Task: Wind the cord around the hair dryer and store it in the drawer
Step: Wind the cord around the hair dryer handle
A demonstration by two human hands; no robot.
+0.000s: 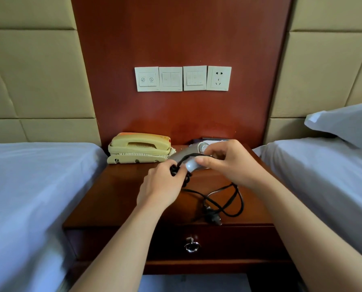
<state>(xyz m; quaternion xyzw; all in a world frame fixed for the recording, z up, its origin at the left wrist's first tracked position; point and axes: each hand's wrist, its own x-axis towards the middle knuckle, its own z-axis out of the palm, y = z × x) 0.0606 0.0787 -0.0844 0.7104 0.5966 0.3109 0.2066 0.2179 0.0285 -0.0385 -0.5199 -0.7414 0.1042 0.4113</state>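
Above the glossy wooden worktop (112, 199), beside a cream phone (139, 147), the left hand (161, 186) pinches bunched black cord (222, 197), fingers hiding the loops, while the right hand (230, 163) seems clamped on the smooth grey hair dryer (189, 158), largely covering it.

No readable text, switch plate (147, 79) icons perhaps do-not-disturb signs
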